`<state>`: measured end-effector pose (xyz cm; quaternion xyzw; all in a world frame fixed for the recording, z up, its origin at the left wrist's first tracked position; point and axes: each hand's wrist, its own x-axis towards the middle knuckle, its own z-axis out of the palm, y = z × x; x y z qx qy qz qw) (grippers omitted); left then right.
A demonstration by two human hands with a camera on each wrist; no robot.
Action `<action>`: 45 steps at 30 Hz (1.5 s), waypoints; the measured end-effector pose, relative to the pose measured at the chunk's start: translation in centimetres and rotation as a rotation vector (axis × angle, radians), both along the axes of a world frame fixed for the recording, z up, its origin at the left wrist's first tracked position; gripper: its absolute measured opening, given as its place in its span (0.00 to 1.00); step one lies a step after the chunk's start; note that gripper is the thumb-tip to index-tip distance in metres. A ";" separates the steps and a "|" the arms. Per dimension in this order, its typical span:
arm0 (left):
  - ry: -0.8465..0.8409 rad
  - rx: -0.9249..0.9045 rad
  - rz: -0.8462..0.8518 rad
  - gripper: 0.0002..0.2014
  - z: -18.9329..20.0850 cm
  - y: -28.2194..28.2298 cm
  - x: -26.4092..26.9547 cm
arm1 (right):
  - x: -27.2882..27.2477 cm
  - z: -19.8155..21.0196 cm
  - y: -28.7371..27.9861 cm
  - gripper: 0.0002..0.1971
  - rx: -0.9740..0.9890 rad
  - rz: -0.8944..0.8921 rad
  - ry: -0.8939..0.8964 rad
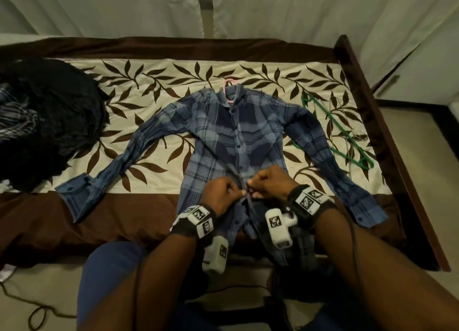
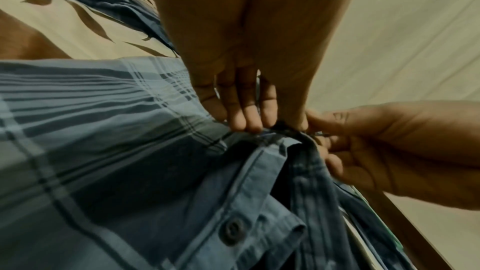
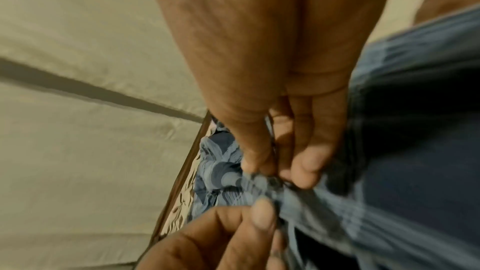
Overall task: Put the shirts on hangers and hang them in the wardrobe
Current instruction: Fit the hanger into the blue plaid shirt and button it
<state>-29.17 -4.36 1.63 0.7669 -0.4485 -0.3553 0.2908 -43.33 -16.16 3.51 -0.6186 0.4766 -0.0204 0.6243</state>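
Lying spread flat on the leaf-patterned bedspread (image 1: pixel 154 67), the blue plaid button-up shirt (image 1: pixel 238 132) is being buttoned near its hem, probably so it sits securely on the pink plastic hanger (image 1: pixel 229 83) at its collar; its placket is being pinched by the left hand (image 1: pixel 221 191) and the right hand (image 1: pixel 270 181). A green plastic hanger (image 1: pixel 332 129) is lying just beside the shirt's sleeve.

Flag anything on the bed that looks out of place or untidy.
A dark heap of clothes lies crumpled at the bed's left end. The green hanger lies loose beside the blue plaid shirt, whose lower front remains open below both hands.
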 end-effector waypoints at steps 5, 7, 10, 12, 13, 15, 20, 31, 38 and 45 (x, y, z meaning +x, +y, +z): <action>-0.174 0.075 0.318 0.08 -2.8 0.6 5.9 | 4.0 1.5 -8.8 0.09 -0.476 0.001 0.014; -0.309 0.249 0.408 0.19 -4.6 0.8 8.9 | 6.8 1.9 -13.3 0.05 -0.580 -0.002 0.037; -0.285 0.401 0.446 0.32 -6.4 1.1 11.7 | 11.9 2.0 -19.3 0.08 -0.682 0.087 0.148; -0.223 0.355 0.399 0.29 -6.8 0.9 12.7 | 15.4 1.5 -22.8 0.13 -0.730 0.150 0.226; -0.170 0.317 0.382 0.23 -6.8 0.8 12.8 | 17.0 1.2 -24.3 0.14 -0.762 0.181 0.254; -0.090 0.273 0.348 0.14 -6.5 0.3 12.7 | 20.0 0.4 -26.7 0.16 -0.823 0.217 0.292; -0.029 0.209 0.272 0.07 -7.1 0.2 12.7 | 24.7 -3.2 -30.3 0.25 -0.897 0.416 0.498; 0.163 0.105 0.534 0.14 -8.0 1.4 14.2 | 25.7 2.4 -37.9 0.13 -1.037 0.209 0.376; 0.270 0.028 0.625 0.11 -6.8 0.2 14.0 | 26.3 9.1 -42.9 0.18 -1.088 -0.060 0.299; 0.379 0.113 0.683 0.16 -5.0 1.6 12.1 | 21.0 5.2 -34.4 0.20 -1.057 0.102 0.276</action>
